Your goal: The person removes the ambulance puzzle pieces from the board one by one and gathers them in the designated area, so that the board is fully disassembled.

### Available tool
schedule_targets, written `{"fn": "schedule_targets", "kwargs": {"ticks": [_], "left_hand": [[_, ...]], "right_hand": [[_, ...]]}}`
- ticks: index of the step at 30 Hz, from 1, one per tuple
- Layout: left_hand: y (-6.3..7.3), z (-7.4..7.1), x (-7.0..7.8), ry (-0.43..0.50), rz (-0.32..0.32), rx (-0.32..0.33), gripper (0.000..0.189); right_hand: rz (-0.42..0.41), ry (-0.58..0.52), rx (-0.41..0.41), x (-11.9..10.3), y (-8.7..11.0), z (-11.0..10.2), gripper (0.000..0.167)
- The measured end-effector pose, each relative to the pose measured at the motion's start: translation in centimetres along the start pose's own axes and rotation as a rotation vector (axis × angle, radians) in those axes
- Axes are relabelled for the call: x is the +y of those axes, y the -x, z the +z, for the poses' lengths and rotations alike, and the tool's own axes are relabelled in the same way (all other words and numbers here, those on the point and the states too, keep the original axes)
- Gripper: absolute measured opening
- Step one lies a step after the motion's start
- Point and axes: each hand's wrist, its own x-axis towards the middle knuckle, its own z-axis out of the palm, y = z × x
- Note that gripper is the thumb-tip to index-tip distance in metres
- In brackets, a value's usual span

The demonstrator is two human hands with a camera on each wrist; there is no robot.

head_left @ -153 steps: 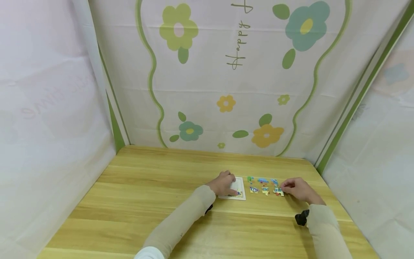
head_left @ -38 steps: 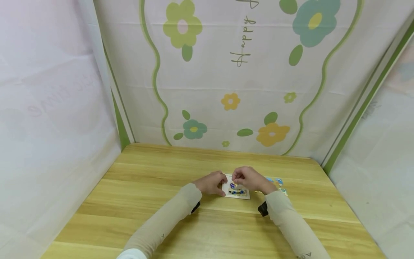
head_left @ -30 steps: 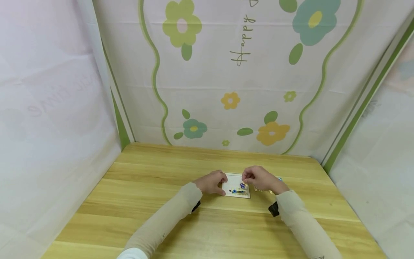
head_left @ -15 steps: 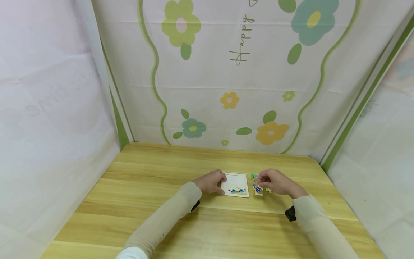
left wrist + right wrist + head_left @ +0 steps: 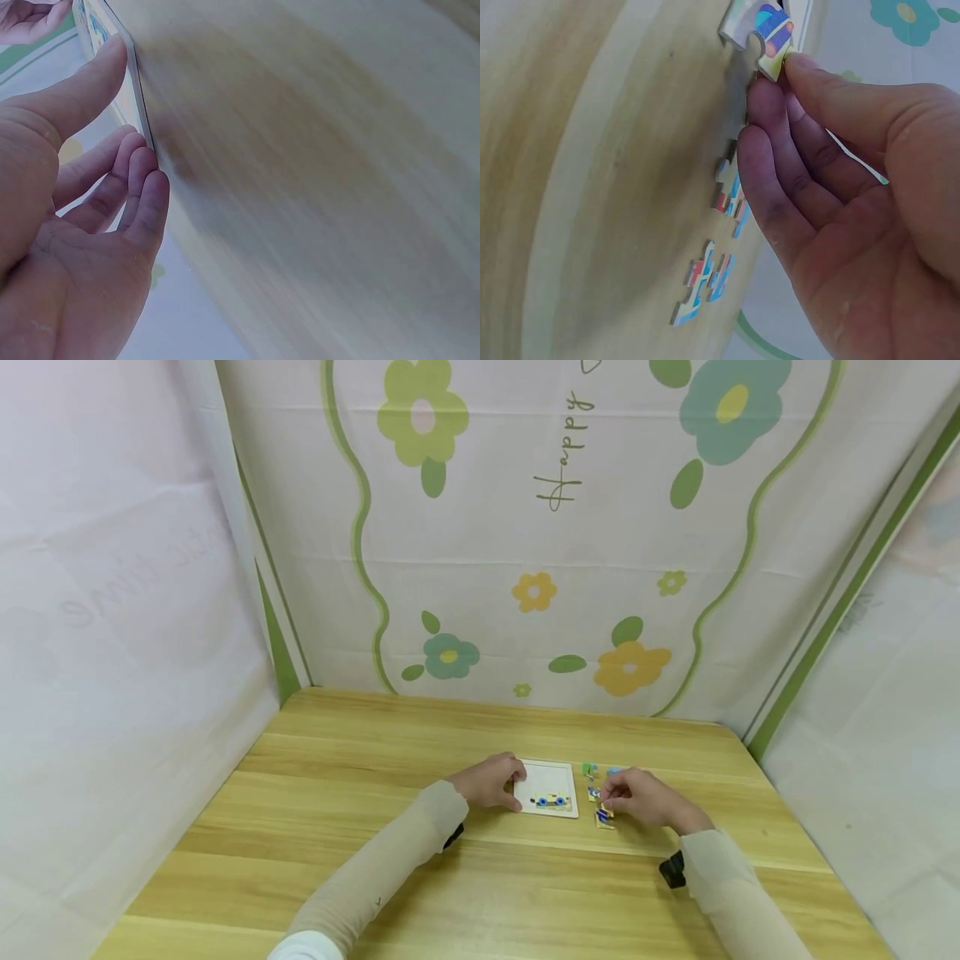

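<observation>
A white-framed jigsaw puzzle board [image 5: 544, 777] lies on the table, with a picture of blue wheels on yellow along its lower part. At its left edge rests my left hand [image 5: 488, 782]; in the left wrist view its thumb lies on the frame and the fingertips touch the edge. To the right of the board, my right hand [image 5: 643, 797] pinches a purple and yellow puzzle piece [image 5: 775, 34] between thumb and fingers. This piece is tilted, just over the table. Other pieces lie partly hidden behind the right hand.
A green puzzle piece [image 5: 588, 769] lies right of the board's upper corner. Several loose pieces [image 5: 697, 281] show below the right fingers in the right wrist view. The wooden table [image 5: 375, 752] meets a flower-printed cloth wall [image 5: 480, 527] at the back.
My left hand has shifted from over the board to its left edge. The right hand carried a piece over the board, then back right and lately a little lower.
</observation>
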Motion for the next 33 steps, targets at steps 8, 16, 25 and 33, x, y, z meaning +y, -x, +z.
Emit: {"fn": "schedule_targets", "kwargs": {"ticks": [8,16,25,33], "left_hand": [[-0.1,0.1,-0.1,-0.021,0.004,0.007,0.05],[-0.2,0.2,-0.4,-0.013,0.007,0.01,0.049],[-0.2,0.3,-0.4,-0.02,-0.004,0.009,0.049],[0.1,0.2,0.2,-0.004,-0.013,0.005,0.049]], "right_hand": [[-0.003,0.004,0.024,0.5,-0.2,0.5,0.008],[-0.004,0.008,0.022,0.1,-0.1,0.6,0.007],[0.034,0.017,0.029,-1.8,-0.6,-0.4,0.005],[-0.013,0.065,-0.006,-3.9,-2.8,-0.2,0.009]]}}
